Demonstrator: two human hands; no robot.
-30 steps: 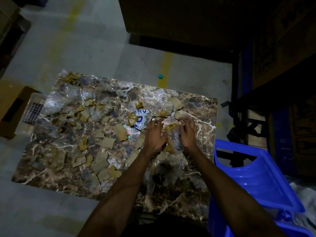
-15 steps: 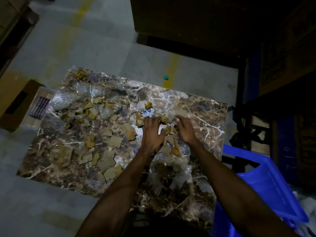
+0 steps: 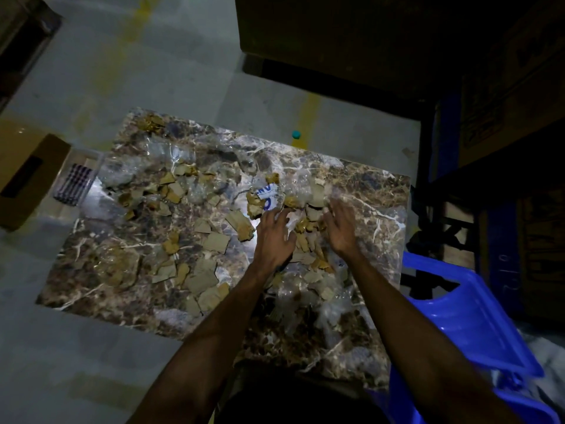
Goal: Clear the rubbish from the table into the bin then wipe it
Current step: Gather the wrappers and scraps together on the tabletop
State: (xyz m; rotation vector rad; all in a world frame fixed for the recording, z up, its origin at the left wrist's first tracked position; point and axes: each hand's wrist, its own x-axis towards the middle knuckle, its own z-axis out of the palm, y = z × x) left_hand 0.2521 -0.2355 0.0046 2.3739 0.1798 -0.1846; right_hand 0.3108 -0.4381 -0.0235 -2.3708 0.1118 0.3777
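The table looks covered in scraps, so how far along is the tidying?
Early on. Nothing looks finished: torn cardboard pieces and clear plastic wrap litter most of the marble table. In hand: the left hand and right hand are gathering a heap between them. Left to do: move everything into the blue bin beside the table, then wipe.

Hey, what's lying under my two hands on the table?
Torn cardboard scraps and crumpled clear plastic lie between and below the left hand and right hand. Whatever sits directly beneath the palms is covered.
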